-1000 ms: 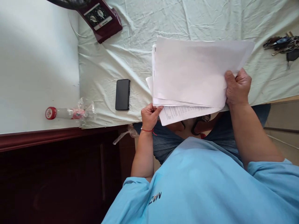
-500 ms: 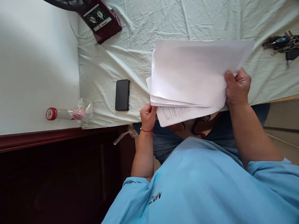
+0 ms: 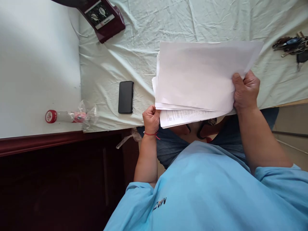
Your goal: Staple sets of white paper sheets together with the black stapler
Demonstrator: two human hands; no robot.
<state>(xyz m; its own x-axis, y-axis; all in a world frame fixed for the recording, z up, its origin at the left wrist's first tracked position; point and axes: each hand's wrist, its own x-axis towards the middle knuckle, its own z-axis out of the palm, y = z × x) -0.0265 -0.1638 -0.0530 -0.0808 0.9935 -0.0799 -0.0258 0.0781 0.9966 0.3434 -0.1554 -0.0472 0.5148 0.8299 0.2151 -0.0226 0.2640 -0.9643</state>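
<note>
I hold a stack of white paper sheets [image 3: 199, 75] over the near edge of a pale green cloth-covered table [image 3: 144, 48]. My right hand [image 3: 245, 91] grips the stack's right edge, thumb on top. My left hand [image 3: 151, 118], with a red thread around the wrist, pinches the lower left corner, where a printed sheet [image 3: 185, 116] sticks out under the blank top sheets. The top sheets are lifted and hide what lies beneath them.
A black phone [image 3: 125, 97] lies face down left of the papers. A small bottle with a red cap [image 3: 64, 116] lies in clear wrap at the cloth's left edge. A maroon device with dials [image 3: 103, 19] sits at the back left. Keys [image 3: 292, 46] lie at the far right.
My left hand has slid slightly left and closed tighter on the stack's lower corner. The papers shifted a little; my right hand has kept its grip.
</note>
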